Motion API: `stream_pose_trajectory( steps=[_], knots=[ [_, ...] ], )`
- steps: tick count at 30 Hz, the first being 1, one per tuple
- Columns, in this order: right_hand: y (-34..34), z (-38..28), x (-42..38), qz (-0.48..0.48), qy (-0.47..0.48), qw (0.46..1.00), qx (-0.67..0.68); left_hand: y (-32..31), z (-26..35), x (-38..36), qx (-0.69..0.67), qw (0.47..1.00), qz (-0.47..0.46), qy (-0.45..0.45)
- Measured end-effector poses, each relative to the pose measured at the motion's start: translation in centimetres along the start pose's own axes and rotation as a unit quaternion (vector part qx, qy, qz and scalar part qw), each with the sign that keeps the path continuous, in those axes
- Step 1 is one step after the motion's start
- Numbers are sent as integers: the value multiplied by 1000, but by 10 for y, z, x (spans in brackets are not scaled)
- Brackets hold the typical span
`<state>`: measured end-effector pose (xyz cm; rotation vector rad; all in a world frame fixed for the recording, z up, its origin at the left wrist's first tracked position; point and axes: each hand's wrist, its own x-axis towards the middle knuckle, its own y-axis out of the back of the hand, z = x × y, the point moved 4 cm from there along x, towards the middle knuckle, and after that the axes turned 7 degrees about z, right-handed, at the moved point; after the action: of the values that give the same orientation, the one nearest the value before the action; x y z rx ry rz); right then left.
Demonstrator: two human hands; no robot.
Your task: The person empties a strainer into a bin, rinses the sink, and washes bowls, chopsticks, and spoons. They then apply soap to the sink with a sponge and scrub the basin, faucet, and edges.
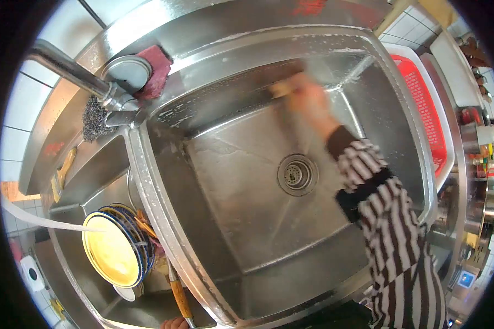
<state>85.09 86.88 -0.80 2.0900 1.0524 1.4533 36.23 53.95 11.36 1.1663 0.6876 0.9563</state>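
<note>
My right hand [308, 104], blurred by motion, is at the back wall of the large steel sink basin [241, 230]. It is closed on a yellowish sponge-like pad [281, 89], whose exact kind is smeared. The drain [297, 174] lies below that hand in the basin floor. Only the fingers of my left hand [174, 323] show, at the bottom edge. They are curled over the front rim of the smaller basin, beside a wooden-handled utensil [179, 296]. Its palm is hidden.
Yellow plates with blue rims [111, 249] stand in the left basin under a whitish hose [44, 221]. A faucet [115, 98], steel scourer [96, 120], reddish cloth [158, 68], round tin [127, 73] and brush [63, 174] line the back. A red basket [422, 104] sits right.
</note>
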Motion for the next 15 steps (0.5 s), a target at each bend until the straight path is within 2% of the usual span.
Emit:
stream_pose_trajectory(
  steps=[1, 2, 3, 4, 5, 6, 8, 9, 10, 12, 14, 15],
  knots=[
    [22, 47, 6, 23, -59, 986, -151, -1, 1, -1, 2, 1000, -1, 5],
    [54, 77, 16, 12, -178, 971, -156, -2, 1, -1, -2, 1000, 21, 16],
    [79, 104, 19, 111, -162, 965, -174, -2, 1, -1, -5, 999, 42, 27],
    [96, 103, 32, 33, -257, 941, -217, -3, -2, -6, -1, 999, 39, 31],
    [90, 96, 35, 16, -270, 931, -246, -5, -9, -13, -5, 999, 13, 34],
    [81, 98, 34, 15, -271, 931, -245, -7, -10, -12, -10, 999, -11, 37],
    [70, 108, 22, 78, -286, 922, -248, -5, -3, -7, -16, 999, -5, 29],
    [61, 114, 15, 93, -282, 937, -184, -2, -3, -3, -22, 1000, 6, 22],
    [53, 113, 12, 94, -282, 937, -181, -2, -6, -5, -20, 1000, 8, 22],
    [43, 109, 8, 176, -256, 944, -108, -5, -10, -13, -20, 999, -28, 24],
    [30, 75, 8, 184, -228, 954, -63, -3, -6, -9, -25, 999, -6, 27],
    [23, 60, 4, 192, -184, 963, -36, -2, -6, -9, -23, 999, -10, 25]
  ],
)
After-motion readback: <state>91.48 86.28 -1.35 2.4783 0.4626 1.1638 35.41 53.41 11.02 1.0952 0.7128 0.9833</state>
